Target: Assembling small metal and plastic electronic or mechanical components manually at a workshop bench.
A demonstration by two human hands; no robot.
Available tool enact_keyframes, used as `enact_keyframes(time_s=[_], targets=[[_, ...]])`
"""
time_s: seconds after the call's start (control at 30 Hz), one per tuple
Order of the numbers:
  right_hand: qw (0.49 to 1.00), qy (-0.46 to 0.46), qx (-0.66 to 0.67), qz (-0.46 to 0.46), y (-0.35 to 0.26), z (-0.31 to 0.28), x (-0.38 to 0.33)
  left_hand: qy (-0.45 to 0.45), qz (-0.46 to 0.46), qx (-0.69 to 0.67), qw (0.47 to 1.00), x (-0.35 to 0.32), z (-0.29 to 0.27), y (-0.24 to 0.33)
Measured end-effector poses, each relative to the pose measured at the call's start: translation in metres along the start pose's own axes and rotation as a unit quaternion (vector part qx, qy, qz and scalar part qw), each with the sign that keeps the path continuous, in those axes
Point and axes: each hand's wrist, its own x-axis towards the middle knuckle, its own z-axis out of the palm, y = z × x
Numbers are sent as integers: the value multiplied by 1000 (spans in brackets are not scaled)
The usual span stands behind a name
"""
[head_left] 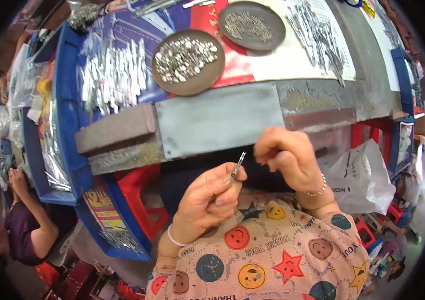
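Left hand (207,197) pinches a small silver metal clip (237,167); right hand (287,155) curled shut, contents indiscernible.
Round brown dish (188,61) on the table (217,120) holds silver fittings.

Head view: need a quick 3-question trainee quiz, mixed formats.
1. True or false: the left hand holds a slim metal piece upright.
2. How many round brown trays sit on the bench? A) one B) two C) four
3. Fill in: the right hand has its grip closed just ___ of the metal piece.

Key:
1. True.
2. B: the near tray and the far tray.
3. Right.
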Motion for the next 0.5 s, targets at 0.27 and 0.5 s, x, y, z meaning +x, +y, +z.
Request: enact_keyframes(time_s=[0.27, 0.5], targets=[[943, 212, -198, -164, 37, -21, 10, 233, 459, 385, 766, -19, 31, 59], [919, 208, -275, -189, 36, -19, 18, 379, 484, 690, 382, -10, 47, 171]])
